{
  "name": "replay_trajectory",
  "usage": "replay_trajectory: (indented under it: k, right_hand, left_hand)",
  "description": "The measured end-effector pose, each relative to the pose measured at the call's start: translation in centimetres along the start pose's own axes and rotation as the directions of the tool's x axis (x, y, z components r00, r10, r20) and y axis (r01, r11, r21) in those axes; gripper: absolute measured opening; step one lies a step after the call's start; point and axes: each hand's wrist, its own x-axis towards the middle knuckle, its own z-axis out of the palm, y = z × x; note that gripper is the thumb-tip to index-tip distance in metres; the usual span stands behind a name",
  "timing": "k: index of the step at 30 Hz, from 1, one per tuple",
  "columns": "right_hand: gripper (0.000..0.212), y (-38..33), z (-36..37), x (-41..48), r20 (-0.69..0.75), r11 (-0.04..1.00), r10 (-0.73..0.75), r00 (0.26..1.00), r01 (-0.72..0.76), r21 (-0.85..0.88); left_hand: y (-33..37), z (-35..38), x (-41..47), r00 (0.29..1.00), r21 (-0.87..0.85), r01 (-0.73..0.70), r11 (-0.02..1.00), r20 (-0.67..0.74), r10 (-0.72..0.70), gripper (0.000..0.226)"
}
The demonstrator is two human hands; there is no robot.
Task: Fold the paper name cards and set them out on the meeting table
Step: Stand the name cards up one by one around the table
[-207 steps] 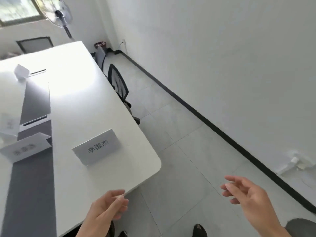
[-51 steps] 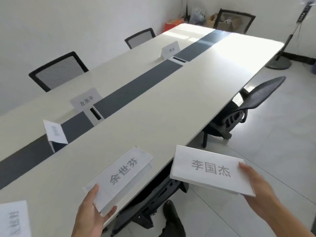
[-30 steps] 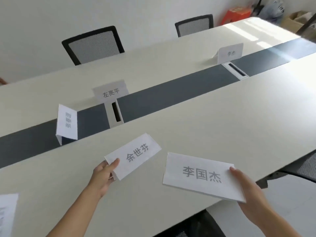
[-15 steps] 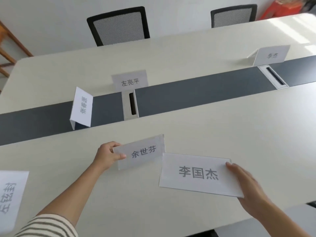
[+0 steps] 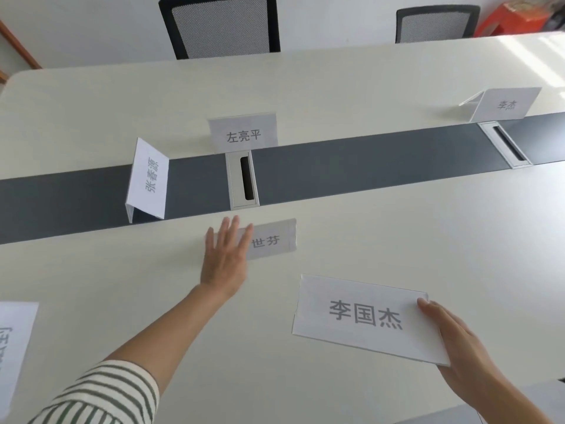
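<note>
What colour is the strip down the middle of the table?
Dark grey strip, clearest in the head view.

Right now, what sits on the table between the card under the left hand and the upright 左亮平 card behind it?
Head view: the dark centre strip with a silver cable slot.

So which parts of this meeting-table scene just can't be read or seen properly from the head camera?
- White folded name card under the left hand: its first character is covered by the fingers; only two characters show.
- White paper sheet at the left edge: cut off by the frame, print unreadable.
- Far-right white tent card: print small and blurred.
- Two black mesh chairs: seats hidden behind the white table.
</note>
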Motion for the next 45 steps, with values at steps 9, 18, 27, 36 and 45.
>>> replay_trajectory:
  k: [9, 18, 27, 36, 45]
  right_hand:
    - [0.06, 0.3, 1.0, -0.1, -0.007, 1.0, 0.015, 1.0, -0.015, 0.004]
    - [0.083, 0.8, 0.0, -1.2, -0.077, 1.0, -0.002, 0.997, 0.004, 0.017]
    - [0.068, 0.2, -0.3, -3.2, -0.086, 0.998, -0.016, 0.996, 0.02, 0.053]
    - [0.022, 0.3, -6.8, -7.6, -0.164, 0.973, -0.123, 0.979, 0.152, 0.172]
    - [0.023, 5.5, -21.2, -15.0, -0.297, 0.942, -0.134, 0.945, 0.215, 0.257]
  left_hand:
    - [1.2, 0.4, 3.9, 0.981, 0.001, 0.063, 0.998, 0.185, -0.062, 0.078]
    - [0.5, 0.5, 5.3, 0.984, 0.018, 0.059, 0.998, 0.167, -0.061, 0.079]
    - [1.5, -1.9, 4.8, 0.968, 0.004, 0.074, 0.997, 0.241, -0.073, 0.076]
    - [14.7, -9.8, -1.1, 0.988, -0.709, 0.042, 0.704, 0.134, 0.075, 0.029]
    - [32.6, -15.9, -13.8, 0.859, -0.906, 0.324, 0.274, 0.403, 0.317, 0.036]
